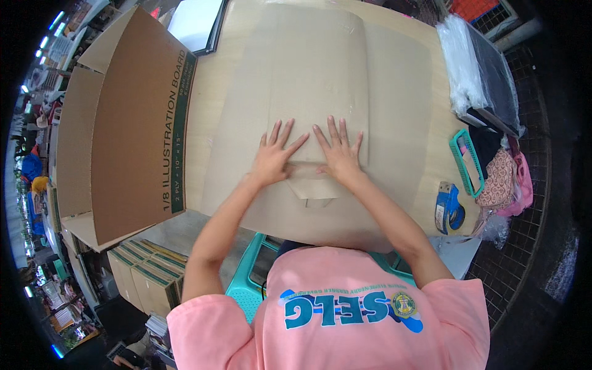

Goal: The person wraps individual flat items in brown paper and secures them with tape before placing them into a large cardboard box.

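A large sheet of brown kraft paper (296,68) covers the middle of the table, its near part folded up into a flap. My left hand (274,155) lies on the paper with fingers spread, just left of the fold. Flat beside it, my right hand (338,151) presses on the paper with its fingers apart too. Between my wrists and nearer to me, a small folded paper flap (314,190) with angled corners points toward me. Neither hand grips anything. What lies under the paper is hidden.
An open cardboard box (132,135) stands at the left. On the right are a blue tape dispenser (449,208), a green plastic basket (467,163), a patterned pouch (497,179) and plastic-wrapped boards (481,74). White boards (196,24) lie at the far left. A green stool (246,268) is below the table edge.
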A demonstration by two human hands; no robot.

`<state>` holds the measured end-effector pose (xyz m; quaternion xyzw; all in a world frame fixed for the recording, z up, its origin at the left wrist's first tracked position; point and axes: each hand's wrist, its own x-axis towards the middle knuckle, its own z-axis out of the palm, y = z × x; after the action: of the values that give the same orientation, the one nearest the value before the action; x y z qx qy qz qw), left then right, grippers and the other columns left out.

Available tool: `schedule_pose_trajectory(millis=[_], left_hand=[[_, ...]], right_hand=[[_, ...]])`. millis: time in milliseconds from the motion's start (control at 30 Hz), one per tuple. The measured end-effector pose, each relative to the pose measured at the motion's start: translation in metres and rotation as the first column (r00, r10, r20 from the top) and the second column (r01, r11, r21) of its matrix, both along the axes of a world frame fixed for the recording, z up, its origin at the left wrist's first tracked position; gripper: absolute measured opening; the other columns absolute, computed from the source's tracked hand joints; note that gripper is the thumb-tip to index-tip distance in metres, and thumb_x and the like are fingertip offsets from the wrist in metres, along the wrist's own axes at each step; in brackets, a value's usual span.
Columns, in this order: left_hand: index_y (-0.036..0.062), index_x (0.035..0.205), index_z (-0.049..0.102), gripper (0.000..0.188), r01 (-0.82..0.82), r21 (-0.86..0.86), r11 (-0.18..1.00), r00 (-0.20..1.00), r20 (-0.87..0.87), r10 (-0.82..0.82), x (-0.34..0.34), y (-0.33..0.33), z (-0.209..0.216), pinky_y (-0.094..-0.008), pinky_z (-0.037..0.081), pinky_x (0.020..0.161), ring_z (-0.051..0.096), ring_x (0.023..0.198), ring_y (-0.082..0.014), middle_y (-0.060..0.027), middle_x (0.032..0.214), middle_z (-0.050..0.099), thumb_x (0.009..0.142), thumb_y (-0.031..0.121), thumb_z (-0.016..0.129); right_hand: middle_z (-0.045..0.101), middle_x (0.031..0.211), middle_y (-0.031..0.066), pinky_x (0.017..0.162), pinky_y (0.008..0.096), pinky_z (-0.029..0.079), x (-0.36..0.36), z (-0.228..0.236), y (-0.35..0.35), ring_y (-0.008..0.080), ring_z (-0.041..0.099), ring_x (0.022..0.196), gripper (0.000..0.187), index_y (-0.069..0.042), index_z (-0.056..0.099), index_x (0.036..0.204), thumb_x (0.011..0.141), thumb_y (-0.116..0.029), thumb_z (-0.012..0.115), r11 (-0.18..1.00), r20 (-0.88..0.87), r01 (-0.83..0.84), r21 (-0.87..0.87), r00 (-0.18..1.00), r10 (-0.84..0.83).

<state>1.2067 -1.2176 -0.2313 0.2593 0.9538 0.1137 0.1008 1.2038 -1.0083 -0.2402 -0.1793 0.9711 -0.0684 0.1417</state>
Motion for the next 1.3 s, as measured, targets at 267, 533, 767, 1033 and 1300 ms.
schedule_pose_trajectory(millis=[267, 533, 767, 1033, 1300], left_hand=[[0.0262, 0.145, 0.036, 0.074, 0.060, 0.182, 0.982, 0.983, -0.184, -0.026, 0.027, -0.046, -0.045, -0.0520, 0.029, 0.109, 0.030, 0.137, -0.0373, -0.0149, 0.150, 0.030, 0.078, 0.023, 0.069], [0.0094, 0.144, 0.034, 0.082, 0.254, 0.184, 0.949, 0.966, -0.003, -0.258, 0.050, -0.047, -0.037, -0.0456, 0.029, 0.111, 0.039, 0.132, -0.0286, -0.0114, 0.143, 0.041, 0.079, 0.051, 0.061], [0.0102, 0.135, 0.046, 0.068, 0.084, 0.136, 0.987, 0.983, -0.176, -0.059, 0.067, -0.020, -0.046, -0.0437, 0.039, 0.102, 0.048, 0.122, -0.0272, -0.0112, 0.133, 0.050, 0.077, 0.038, 0.065], [0.0121, 0.086, 0.070, 0.020, -0.248, 0.118, 0.962, 0.969, 0.037, 0.245, 0.035, 0.003, -0.014, -0.0379, 0.051, 0.073, 0.066, 0.070, -0.0286, -0.0096, 0.071, 0.067, 0.082, 0.030, 0.063], [0.0145, 0.108, 0.068, 0.034, -0.166, 0.190, 0.968, 0.869, -0.435, 0.235, 0.038, -0.020, 0.008, -0.0445, 0.048, 0.084, 0.064, 0.098, -0.0248, -0.0092, 0.101, 0.067, 0.074, 0.019, 0.071]], right_hand=[[-0.004, 0.158, 0.0123, 0.102, 0.0758, 0.011, 0.002, -0.011, -0.003, 0.0378, -0.001, 0.145, 0.118, -0.029, 0.008, 0.152, 0.061, -0.050, 0.079, 1.000, -0.064, 0.013, -0.010, 0.998, -0.013], [0.023, 0.149, 0.0177, 0.108, 0.0604, 0.023, 0.049, -0.027, 0.021, 0.0389, 0.025, 0.136, 0.099, -0.014, 0.027, 0.146, 0.067, -0.045, 0.077, 0.940, -0.100, -0.173, -0.293, 0.984, 0.150], [0.045, 0.131, 0.0185, 0.106, 0.0514, 0.032, 0.087, -0.018, 0.042, 0.0388, 0.042, 0.122, 0.084, 0.000, 0.040, 0.134, 0.073, -0.047, 0.072, 0.905, -0.124, -0.143, -0.402, 0.987, 0.100], [0.050, 0.134, 0.0095, 0.111, 0.0525, 0.023, 0.060, -0.017, 0.065, 0.0311, 0.044, 0.127, 0.066, -0.013, 0.057, 0.126, 0.068, -0.034, 0.079, 0.897, -0.276, 0.019, -0.442, 0.948, -0.156], [0.072, 0.097, -0.0001, 0.109, 0.0535, 0.024, 0.032, -0.053, 0.051, 0.0177, 0.063, 0.109, 0.017, -0.013, 0.072, 0.086, 0.071, -0.006, 0.075, 0.682, -0.331, -0.125, -0.721, 0.927, -0.179]])
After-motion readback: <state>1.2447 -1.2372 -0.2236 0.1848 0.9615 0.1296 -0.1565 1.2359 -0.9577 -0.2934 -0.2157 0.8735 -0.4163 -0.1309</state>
